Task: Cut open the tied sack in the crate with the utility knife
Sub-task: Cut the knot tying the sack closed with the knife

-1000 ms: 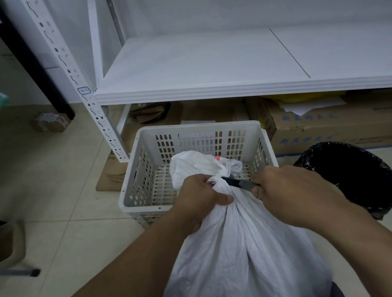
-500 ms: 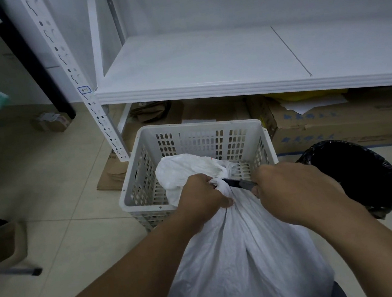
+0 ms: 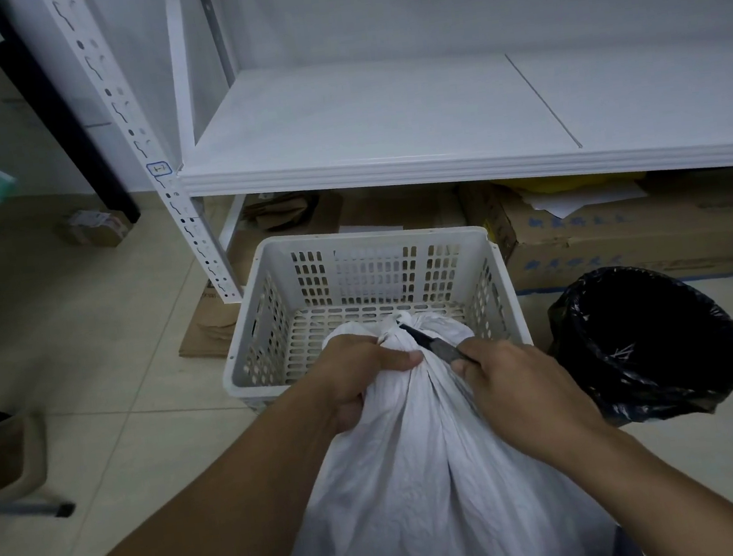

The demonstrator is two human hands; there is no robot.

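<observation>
— What lies nearest the lens?

— A white sack (image 3: 426,478), its crumpled body spreading below both hands; the gathered neck rises between them to a tied knot just beyond the knuckles.

— And the hands?

— The left hand (image 3: 358,376) is clenched round the neck under the knot; the right hand (image 3: 515,379), just beside it, grips the handle of a dark utility knife (image 3: 433,344); the blade slants away from the right fingers to the knot, its tip touching the fabric there.

— Beyond them?

— A white perforated crate (image 3: 369,240) on the tiled floor, directly past both hands; the sack's top sits over its near rim; to the right of the right hand, a bin (image 3: 648,335) lined in black plastic; farther off, cardboard boxes (image 3: 628,241) under a white metal shelf (image 3: 384,137).
</observation>
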